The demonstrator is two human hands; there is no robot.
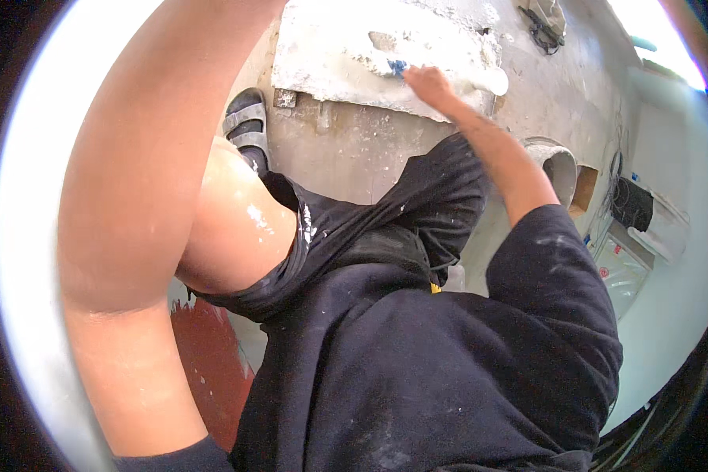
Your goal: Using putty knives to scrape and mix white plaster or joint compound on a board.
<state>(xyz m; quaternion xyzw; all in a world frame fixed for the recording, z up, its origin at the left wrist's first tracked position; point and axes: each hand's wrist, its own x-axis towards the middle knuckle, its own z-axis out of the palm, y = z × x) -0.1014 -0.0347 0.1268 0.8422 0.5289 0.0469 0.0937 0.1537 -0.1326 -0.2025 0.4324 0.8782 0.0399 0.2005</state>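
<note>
My right hand (431, 86) is closed at the end of a blue-handled tool (397, 68), low over a broad board (315, 59). White paste, like plaster, coats the board and smears the tool, so the tool's working end cannot be made out. Just beyond the tool, a grey-brown patch (382, 40) shows in the white; whether it is a blade or bare board is unclear. My left arm (145, 173) rises along the left side and leaves the picture at the top, with its hand out of view.
A pale bucket (558, 169) lies to the right, by a brown box (584, 189). A small wooden block (285, 97) sits at the board's near edge. Cables and a clear plastic bag (621, 271) are along the right wall. A dark bag (547, 27) lies at the far right.
</note>
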